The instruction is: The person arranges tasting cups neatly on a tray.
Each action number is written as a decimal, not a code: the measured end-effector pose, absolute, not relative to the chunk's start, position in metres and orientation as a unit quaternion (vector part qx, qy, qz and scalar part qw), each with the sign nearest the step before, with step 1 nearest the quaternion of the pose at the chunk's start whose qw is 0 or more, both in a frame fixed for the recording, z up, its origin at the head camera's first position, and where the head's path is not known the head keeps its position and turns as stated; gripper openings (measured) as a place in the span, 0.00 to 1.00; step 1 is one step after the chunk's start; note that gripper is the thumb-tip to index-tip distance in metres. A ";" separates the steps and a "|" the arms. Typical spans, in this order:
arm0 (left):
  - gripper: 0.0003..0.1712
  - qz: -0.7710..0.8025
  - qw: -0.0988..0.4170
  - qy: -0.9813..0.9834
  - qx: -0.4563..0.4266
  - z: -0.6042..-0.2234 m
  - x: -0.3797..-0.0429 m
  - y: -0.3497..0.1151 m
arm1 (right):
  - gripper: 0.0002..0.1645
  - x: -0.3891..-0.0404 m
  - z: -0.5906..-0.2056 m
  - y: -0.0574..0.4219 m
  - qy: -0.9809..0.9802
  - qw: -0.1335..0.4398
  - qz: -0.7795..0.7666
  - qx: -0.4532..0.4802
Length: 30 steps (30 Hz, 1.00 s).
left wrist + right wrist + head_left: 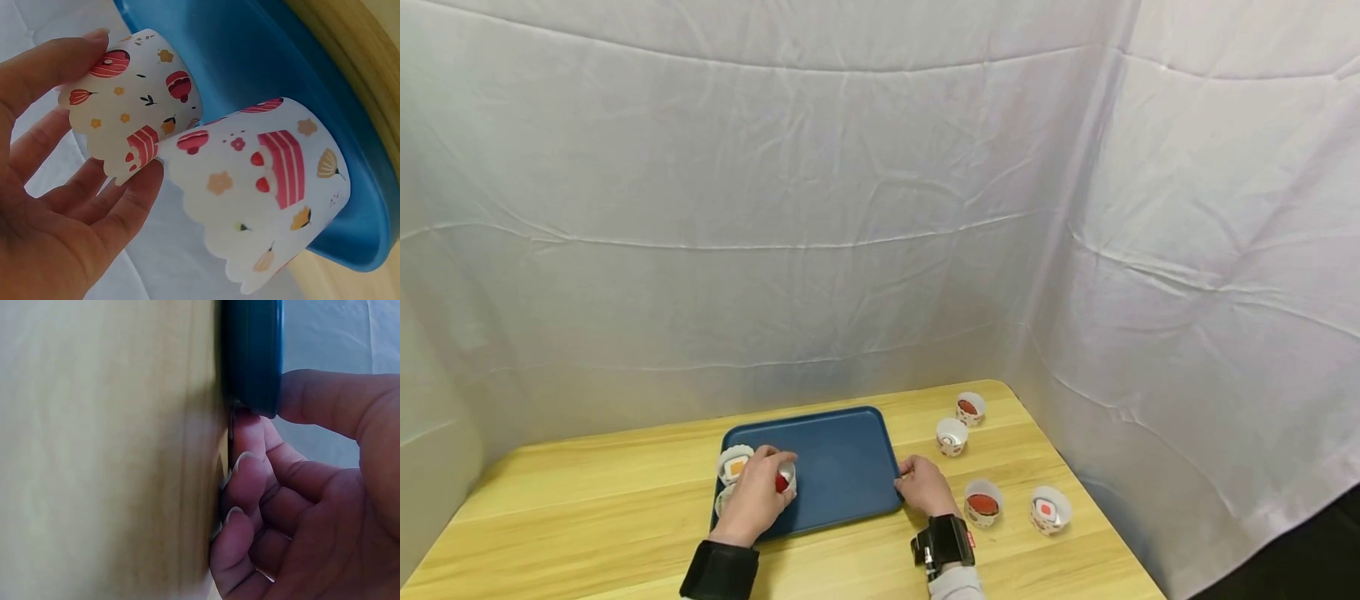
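My left hand (754, 500) holds a white paper baking cup (140, 94) by its scalloped rim, thumb on one side and fingers on the other. The cup, printed with cakes and flowers, is over the left part of a blue tray (842, 471); something red shows inside it in the head view. Beside it on the tray stands a second printed cup (269, 187). Another cup (727, 461) at the tray's left edge contains something white and orange. At the tray's right front corner, my right hand (927, 486) pinches the rim, thumb above and fingertips beneath.
Right of the tray, several similar cups stand on the wooden table (587, 517): one cup (971, 408) at the back, a cup (951, 438) before it, a cup (983, 505) with a red inside, and a cup (1050, 511) with a white-and-red piece. Pale curtains (775, 208) surround the table.
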State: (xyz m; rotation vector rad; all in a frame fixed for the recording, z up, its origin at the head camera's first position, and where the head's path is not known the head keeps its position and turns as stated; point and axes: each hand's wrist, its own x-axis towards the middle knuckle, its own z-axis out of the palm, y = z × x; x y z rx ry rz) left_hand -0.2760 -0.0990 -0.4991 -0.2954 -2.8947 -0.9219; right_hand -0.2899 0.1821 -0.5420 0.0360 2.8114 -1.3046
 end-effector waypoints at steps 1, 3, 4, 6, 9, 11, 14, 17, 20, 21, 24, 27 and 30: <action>0.27 -0.302 0.042 -0.948 -0.096 -0.500 -0.276 -0.099 | 0.08 -0.290 -0.542 0.182 0.907 0.020 -0.421 0.011; 0.26 -0.301 0.041 -0.948 -0.098 -0.502 -0.278 -0.099 | 0.08 -0.289 -0.542 0.182 0.906 0.020 -0.422 0.012; 0.26 -0.301 0.042 -0.947 -0.101 -0.503 -0.278 -0.100 | 0.08 -0.289 -0.542 0.182 0.907 0.020 -0.421 0.014; 0.26 -0.302 0.044 -0.946 -0.109 -0.504 -0.278 -0.100 | 0.08 -0.289 -0.542 0.182 0.906 0.022 -0.422 0.015; 0.26 -0.303 0.047 -0.945 -0.117 -0.505 -0.278 -0.101 | 0.08 -0.289 -0.541 0.183 0.906 0.022 -0.423 0.012; 0.26 -0.303 0.048 -0.944 -0.119 -0.506 -0.277 -0.100 | 0.09 -0.289 -0.541 0.183 0.905 0.023 -0.424 0.011; 0.26 -0.295 0.052 -0.946 -0.120 -0.510 -0.278 -0.100 | 0.09 -0.289 -0.541 0.183 0.904 0.023 -0.427 0.009; 0.26 -0.286 0.067 -0.948 -0.122 -0.515 -0.278 -0.101 | 0.09 -0.289 -0.542 0.182 0.903 0.024 -0.429 0.009; 0.26 -0.281 0.087 -0.948 -0.122 -0.518 -0.276 -0.102 | 0.09 -0.289 -0.543 0.181 0.902 0.024 -0.430 0.010; 0.26 -0.281 0.096 -0.947 -0.122 -0.518 -0.276 -0.102 | 0.08 -0.289 -0.543 0.181 0.902 0.025 -0.431 0.011; 0.28 -0.283 0.107 -0.946 -0.120 -0.517 -0.272 -0.104 | 0.08 -0.289 -0.544 0.181 0.902 0.023 -0.430 0.008; 0.31 -0.289 0.107 -0.944 -0.115 -0.513 -0.265 -0.107 | 0.08 -0.289 -0.544 0.181 0.903 0.024 -0.430 0.008; 0.33 -0.293 0.113 -0.943 -0.111 -0.506 -0.258 -0.112 | 0.09 -0.289 -0.542 0.182 0.904 0.022 -0.427 0.007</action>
